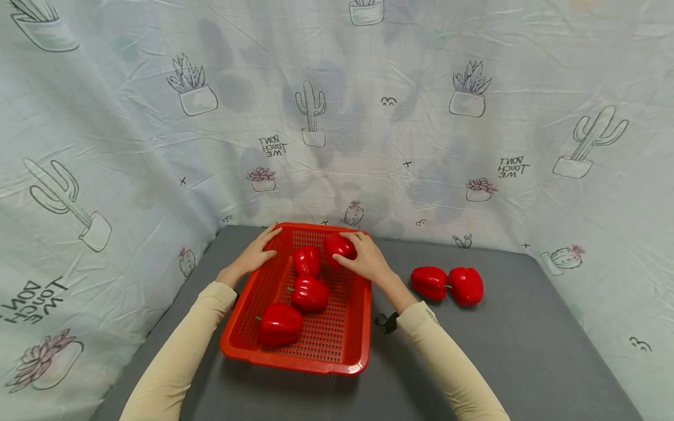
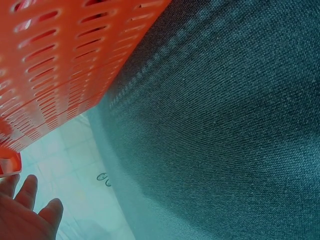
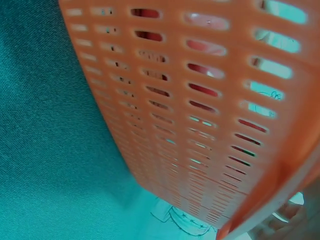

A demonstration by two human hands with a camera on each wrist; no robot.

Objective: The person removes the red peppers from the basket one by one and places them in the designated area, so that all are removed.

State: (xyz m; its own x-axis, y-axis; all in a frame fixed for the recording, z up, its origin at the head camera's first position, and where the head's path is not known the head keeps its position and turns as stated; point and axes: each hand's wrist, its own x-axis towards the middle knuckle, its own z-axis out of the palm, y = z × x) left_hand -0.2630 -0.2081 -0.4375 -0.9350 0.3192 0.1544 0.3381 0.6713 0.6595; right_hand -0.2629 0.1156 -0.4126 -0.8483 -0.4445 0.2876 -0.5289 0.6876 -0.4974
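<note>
A red plastic basket [image 1: 356, 345] with slotted walls stands on the grey table and holds several red bell peppers. At its far right corner, my right hand [image 1: 367, 257] grips a bell pepper [image 1: 337, 245], thumb on the near side and fingers over the top. My left hand [image 1: 255, 252] rests at the far left rim with its fingers extended; the left wrist view shows its fingers [image 2: 30, 192] loosely spread beside the rim. Inside lie more peppers: one [image 1: 306, 261] near the held one, one [image 1: 310, 293] mid-basket, one [image 1: 280, 324] near the front left. In the right wrist view the basket wall [image 3: 170, 115] hides most of the right hand.
Two more bell peppers [image 1: 430, 283] [image 1: 466, 286] lie touching on the table, right of the basket. A grey cloth [image 1: 526, 339] covers the table. Behind and at both sides hangs a pale curtain [image 1: 337, 117] printed with cacti.
</note>
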